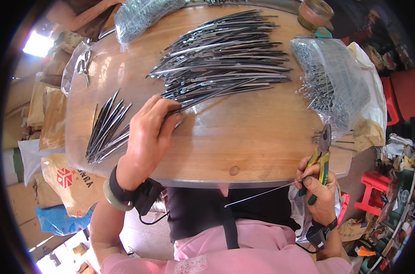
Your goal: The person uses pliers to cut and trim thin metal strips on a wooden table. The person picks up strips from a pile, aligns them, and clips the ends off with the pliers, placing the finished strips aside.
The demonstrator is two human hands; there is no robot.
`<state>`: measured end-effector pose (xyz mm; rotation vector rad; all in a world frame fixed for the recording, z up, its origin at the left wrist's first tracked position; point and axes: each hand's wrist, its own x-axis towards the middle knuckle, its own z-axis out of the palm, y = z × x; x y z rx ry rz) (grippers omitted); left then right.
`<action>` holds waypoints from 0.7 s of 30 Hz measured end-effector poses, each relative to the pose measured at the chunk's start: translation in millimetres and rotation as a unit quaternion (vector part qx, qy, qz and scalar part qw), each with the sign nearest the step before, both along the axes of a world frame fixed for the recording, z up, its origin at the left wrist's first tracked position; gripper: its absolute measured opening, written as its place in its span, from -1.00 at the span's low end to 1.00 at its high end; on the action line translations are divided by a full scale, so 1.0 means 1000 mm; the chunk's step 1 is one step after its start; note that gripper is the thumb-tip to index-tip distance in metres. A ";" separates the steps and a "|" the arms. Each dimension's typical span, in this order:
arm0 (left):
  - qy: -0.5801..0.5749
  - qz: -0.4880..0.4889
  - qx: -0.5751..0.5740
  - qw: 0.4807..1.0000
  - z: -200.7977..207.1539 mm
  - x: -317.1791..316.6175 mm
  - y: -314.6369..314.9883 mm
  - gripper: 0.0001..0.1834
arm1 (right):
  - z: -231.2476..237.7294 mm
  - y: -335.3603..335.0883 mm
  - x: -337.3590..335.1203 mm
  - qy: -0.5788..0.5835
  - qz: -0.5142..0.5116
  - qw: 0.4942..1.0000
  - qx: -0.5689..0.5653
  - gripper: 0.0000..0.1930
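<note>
- Moderately bright overall, dimmer toward the upper right.
- A blown-out white patch (37, 44) glares at upper left; the lower left is washed out too.
- Pale sheen lies on the left of the wooden surface (253, 150).
- Small glints on the metal strips (221, 59) and the right-hand plastic bag (342, 86).
- Fisheye bending curves the surface's edges; black, purple-fringed corners.

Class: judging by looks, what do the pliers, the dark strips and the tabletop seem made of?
Pliers: grey head probably steel, dull sheen; yellow-green handles likely plastic or rubber, by colour. Dark strips: glossy streaks suggest metal, but plastic possible. Tabletop: apparently wood, glossy, showing a brown knot.
</note>
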<state>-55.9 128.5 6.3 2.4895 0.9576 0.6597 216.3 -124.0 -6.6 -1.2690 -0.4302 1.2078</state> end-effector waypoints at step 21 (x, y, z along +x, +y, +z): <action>-0.367 0.045 -0.753 0.543 -0.008 0.029 -0.142 -0.82 | 0.054 0.008 0.043 -0.415 0.062 0.901 0.111 -0.82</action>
